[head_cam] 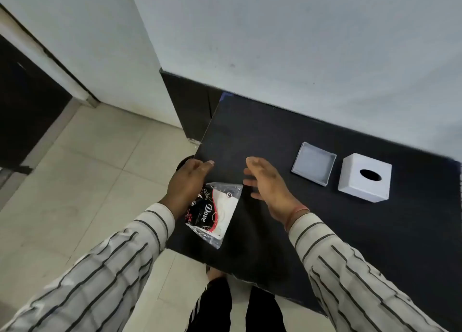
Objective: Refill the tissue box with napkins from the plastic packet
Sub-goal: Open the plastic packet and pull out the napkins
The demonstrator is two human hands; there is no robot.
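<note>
A clear plastic packet with black, red and white print and white napkins inside hangs over the left part of the black table. My left hand grips it at its top left corner. To the right of the packet, my right hand hovers with fingers spread and nothing in it. The white tissue box cover, with an oval slot on top, stands at the right of the table. Its shallow white base tray lies open and empty just left of the cover.
The black table stands against a white wall; its left and near edges drop to a beige tiled floor. My dark-trousered legs show below the near edge. A dark doorway lies at far left.
</note>
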